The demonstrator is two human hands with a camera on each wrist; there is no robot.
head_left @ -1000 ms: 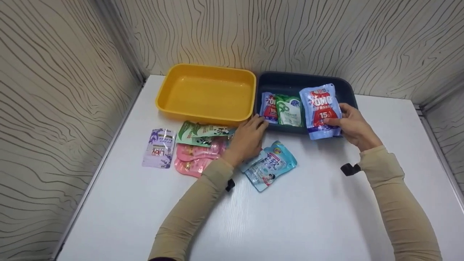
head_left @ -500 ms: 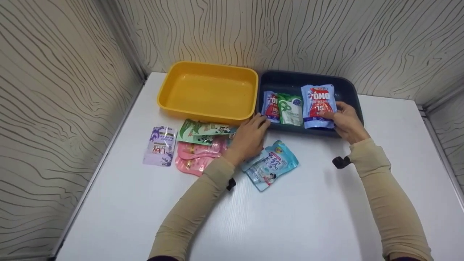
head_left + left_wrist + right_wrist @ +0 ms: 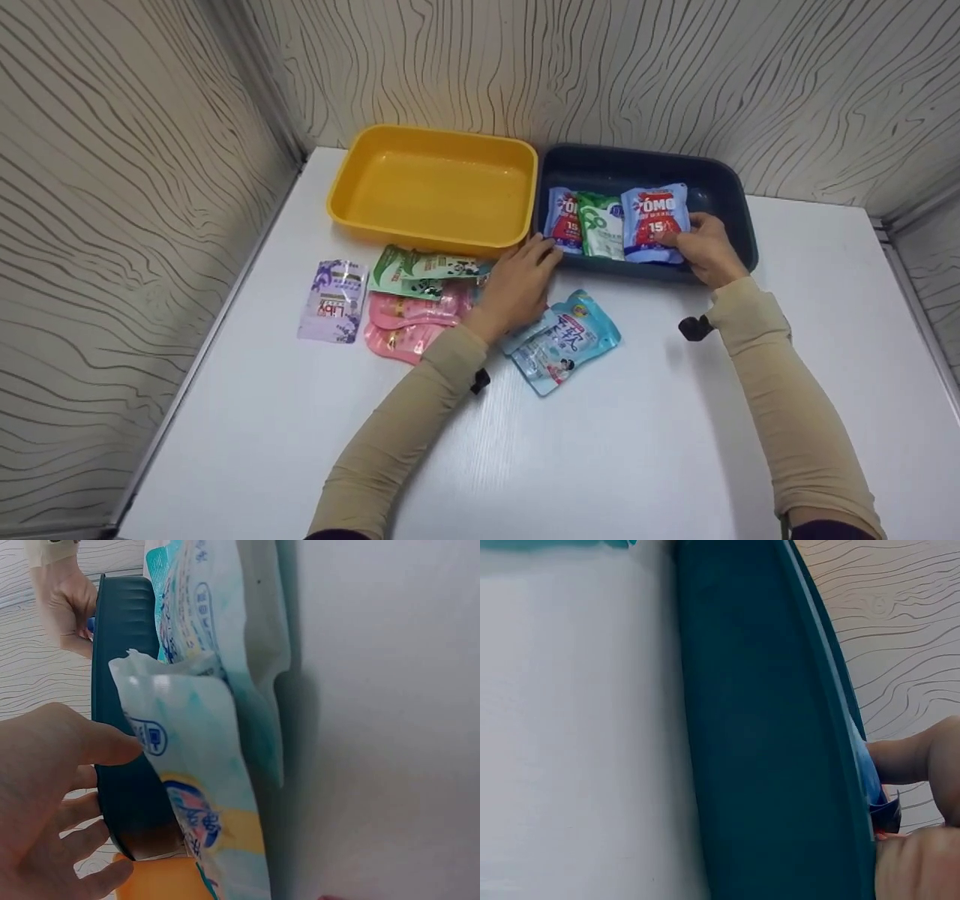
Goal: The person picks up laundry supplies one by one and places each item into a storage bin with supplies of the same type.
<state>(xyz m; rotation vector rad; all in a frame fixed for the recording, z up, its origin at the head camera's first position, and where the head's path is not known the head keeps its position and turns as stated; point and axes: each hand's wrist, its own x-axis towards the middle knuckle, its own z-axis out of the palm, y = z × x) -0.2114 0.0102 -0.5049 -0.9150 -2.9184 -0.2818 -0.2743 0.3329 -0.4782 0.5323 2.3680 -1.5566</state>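
Note:
In the head view my right hand (image 3: 711, 251) pinches a blue-and-red OMO detergent pouch (image 3: 654, 206) inside the dark blue tray (image 3: 694, 271). Thumb lies on the pouch's front; the other fingers are behind it. Left of it in the tray lean a green-and-white pouch (image 3: 602, 229) and a second OMO pouch (image 3: 564, 217). My left hand (image 3: 516, 289) has its fingertips at the tray's front left corner, beside the yellow tray. In the left wrist view its fingers look extended, with the thumb close to a pale teal pouch (image 3: 199, 765). The right wrist view shows mostly the tray's outer wall (image 3: 772, 727).
The yellow tray (image 3: 431, 244) stands left of the dark one, both near the patterned back wall (image 3: 450, 67). On the white table (image 3: 600, 465) lie a purple Liby pouch (image 3: 330, 304), green pouches (image 3: 394, 274), pink pouches (image 3: 397, 341) and a teal pouch (image 3: 566, 345).
My right hand has moved left and lowered the OMO pouch from over the tray's front edge into the tray, beside the green-and-white pouch. The left hand has stayed in place.

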